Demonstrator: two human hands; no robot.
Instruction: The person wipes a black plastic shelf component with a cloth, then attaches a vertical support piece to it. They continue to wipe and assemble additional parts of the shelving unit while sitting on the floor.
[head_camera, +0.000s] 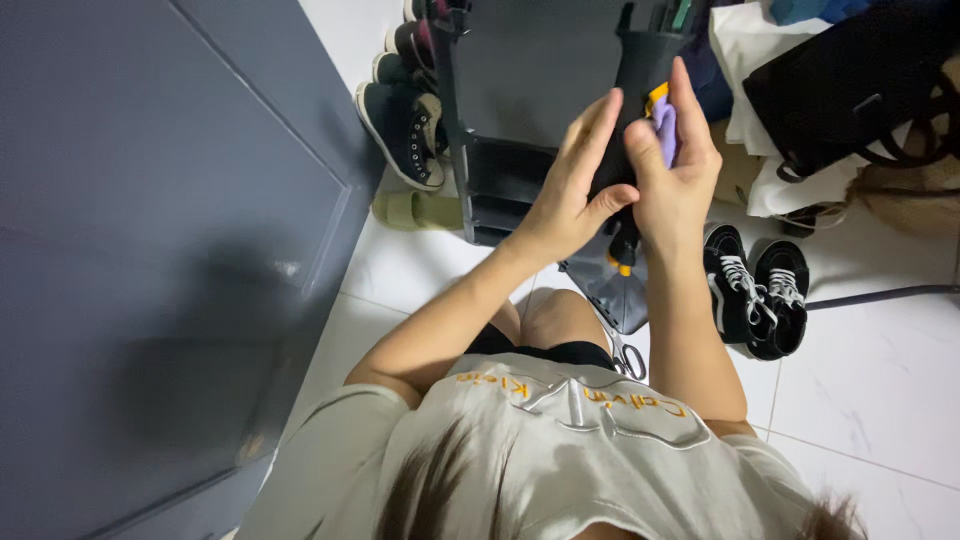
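Obs: a dark, slim upright object (628, 120), black with a yellow band and a purple part near its top, sits upper centre of the frame, between both hands. What it is exactly cannot be told; its lower end, black with a yellow tip, shows just under the hands.

Risk (judgement): the object is tall and gripped only around its middle. If either palm loosens, it could slide down through the hands toward the grey wedge-shaped piece (618, 295) and the scissors (628, 358) on the white tile floor (880, 380) below. The purple part could also slip out from under the thumb if pressure eases.

Left hand (572, 185): fingers extended and lying flat along the object's left side, thumb hooked round its front; partly closed, pressed against it.

Right hand (678, 170): wrapped round the right side, thumb pressing on the purple part, fingers reaching up behind.

Surroundings: dark grey rack (530, 90) directly behind, upper centre. 1 pair of black sneakers with white laces (755, 290) right of centre. High-top shoes (405, 120) and a green slide (415, 210) left of the rack. Black bag (850, 80) upper right. Grey door (150, 250) fills the left.
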